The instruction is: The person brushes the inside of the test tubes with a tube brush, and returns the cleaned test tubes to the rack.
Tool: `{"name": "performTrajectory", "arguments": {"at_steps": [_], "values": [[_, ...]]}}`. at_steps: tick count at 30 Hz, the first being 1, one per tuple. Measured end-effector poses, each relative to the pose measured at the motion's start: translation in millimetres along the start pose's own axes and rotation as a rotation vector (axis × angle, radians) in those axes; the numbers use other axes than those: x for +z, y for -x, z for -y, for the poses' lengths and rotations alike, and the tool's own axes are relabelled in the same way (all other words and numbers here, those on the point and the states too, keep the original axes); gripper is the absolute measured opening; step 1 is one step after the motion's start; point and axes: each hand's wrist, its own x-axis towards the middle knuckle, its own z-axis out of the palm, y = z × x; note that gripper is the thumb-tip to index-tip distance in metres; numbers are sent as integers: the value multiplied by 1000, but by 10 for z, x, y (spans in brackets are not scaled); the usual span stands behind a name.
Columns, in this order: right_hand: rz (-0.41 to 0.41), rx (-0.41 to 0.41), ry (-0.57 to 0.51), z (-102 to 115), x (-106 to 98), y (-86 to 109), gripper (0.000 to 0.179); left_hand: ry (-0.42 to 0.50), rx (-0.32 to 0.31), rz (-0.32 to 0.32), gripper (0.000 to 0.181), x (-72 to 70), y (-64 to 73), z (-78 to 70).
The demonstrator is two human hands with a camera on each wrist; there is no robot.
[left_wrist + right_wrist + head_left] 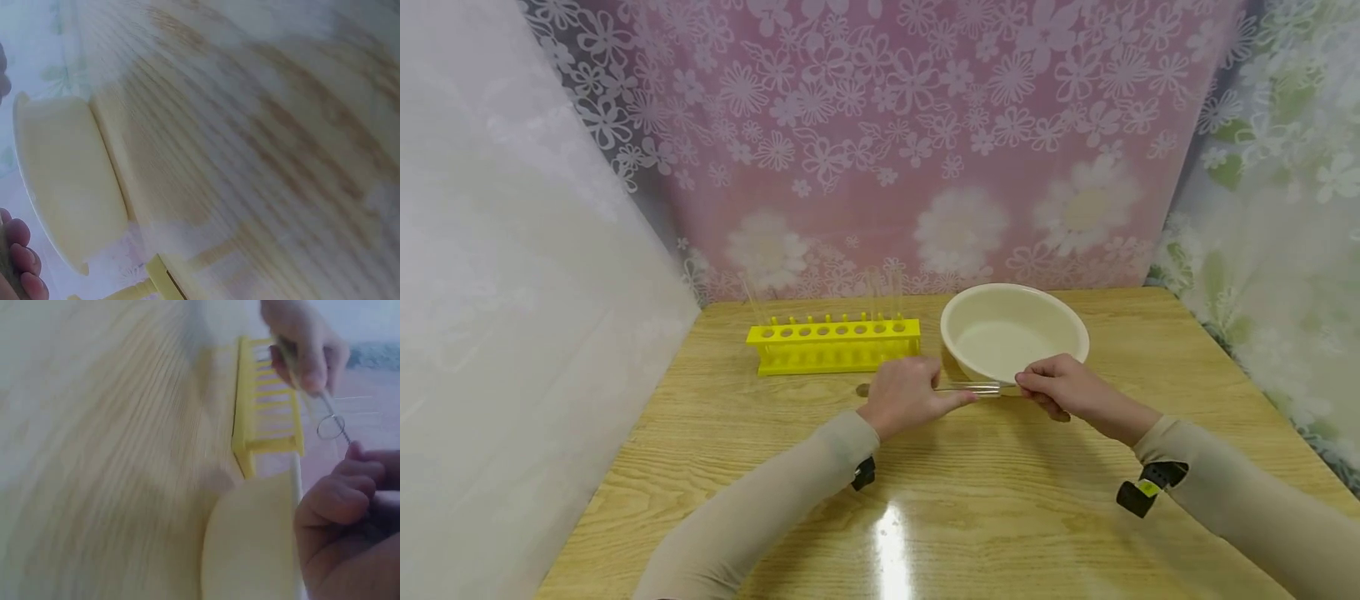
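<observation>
My left hand grips a clear glass test tube held nearly level above the table, its mouth to the right. At the tube's left end a brownish tip shows past the hand. My right hand pinches the end of a thin twisted wire, which runs into the tube's round mouth in the right wrist view. It looks like the handle of a test tube brush; the bristles are mostly hidden by the left hand. Both hands are in front of a cream basin.
A yellow test tube rack stands left of the basin, with one clear tube at its left end and a few at its right end. The wooden table meets a floral curtain behind and white sheeting at left.
</observation>
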Motion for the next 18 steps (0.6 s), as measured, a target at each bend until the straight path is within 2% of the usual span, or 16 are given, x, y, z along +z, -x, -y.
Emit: {"name": "performTrajectory", "arguments": {"at_steps": [2, 3, 5, 7, 11, 13, 15, 18], "values": [[31, 69, -86, 0, -10, 6, 36, -6, 3, 3, 59, 6, 0, -4], [31, 67, -86, -5, -5, 14, 37, -7, 2, 4, 58, 5, 2, -5], [-13, -8, -5, -23, 18, 32, 36, 1, -7, 8, 58, 7, 4, 0], [-99, -174, 176, -55, 49, 52, 30, 22, -22, 12, 58, 3, 6, 3], [-325, -642, 687, -126, 93, 62, 30, 63, -44, 8, 59, -8, 7, 14], [-417, -858, 881, -150, 92, 45, 35, 73, -46, 1, 59, -14, 6, 18], [-465, -1000, 990, -159, 79, 27, 41, 80, -43, -1, 59, -21, 7, 19], [-471, -1112, 1053, -156, 53, 10, 38, 94, -33, -3, 58, -20, 5, 18]]}}
